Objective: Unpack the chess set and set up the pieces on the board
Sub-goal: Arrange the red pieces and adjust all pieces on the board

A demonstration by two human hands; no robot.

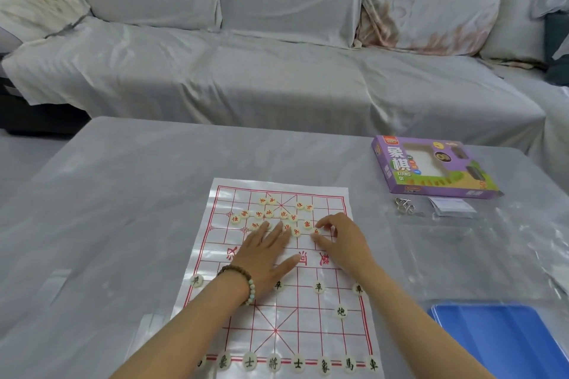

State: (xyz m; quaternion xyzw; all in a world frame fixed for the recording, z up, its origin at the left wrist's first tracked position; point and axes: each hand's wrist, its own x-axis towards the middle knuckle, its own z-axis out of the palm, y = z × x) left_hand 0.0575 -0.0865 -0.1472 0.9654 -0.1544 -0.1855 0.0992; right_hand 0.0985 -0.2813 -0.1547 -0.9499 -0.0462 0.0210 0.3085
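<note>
My left hand (268,255) lies flat, palm down, fingers (274,235) straight and spread, thumb out to the side. My right hand (338,240) is arched, fingers curled, thumb and forefinger pinching one piece (316,231). Both forearms bare, reaching forward.

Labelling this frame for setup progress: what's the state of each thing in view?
board, unfolded, lying flat.
black pieces, placed in rows on the near half.
red pieces, loose cluster on the far half, unplaced.
left hand, flat, fingers straight, resting on the board.
right hand, pinches one of the red pieces.
box, lying flat, right of the board.
</note>
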